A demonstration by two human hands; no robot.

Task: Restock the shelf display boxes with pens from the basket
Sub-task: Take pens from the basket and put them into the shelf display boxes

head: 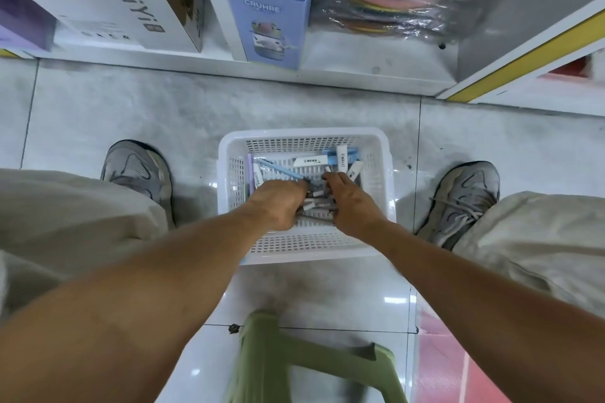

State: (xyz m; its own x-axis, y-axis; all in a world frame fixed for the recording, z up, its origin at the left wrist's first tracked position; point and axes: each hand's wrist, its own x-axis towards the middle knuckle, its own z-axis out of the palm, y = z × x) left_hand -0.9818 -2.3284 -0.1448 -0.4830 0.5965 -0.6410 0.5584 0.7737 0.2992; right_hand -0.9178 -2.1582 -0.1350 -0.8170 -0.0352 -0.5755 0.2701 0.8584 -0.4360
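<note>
Pens (312,204) lie loose in the bottom of the white perforated basket (226,154) on the tiled floor (131,108), between the person's two grey sneakers. Both hands are down inside it. Left hand (278,203) has fingers curled round a bunch of grey-barrelled pens; a pale blue pen (281,170) pokes out just past its knuckles, can't tell if it's in the grip. Right hand (348,203) is curled over the same pile, fingers on pens, but whether it actually grips any is hidden by the back of the hand.

Handling guess: light, stiff, smooth plastic barrels, likely to slip and fan out in a bundle; better taken round the middle of the barrels, all aligned, with firm squeeze. White-capped ones (309,161) at the far end are untouched.

Hard to see: fingertips, pen count, pens under the hands. Display boxes not identifiable; shelf above shows only a blue CRUHRE carton (268,16) and a DiYi box (131,3). Green stool (262,357) is blurred at the bottom edge.
</note>
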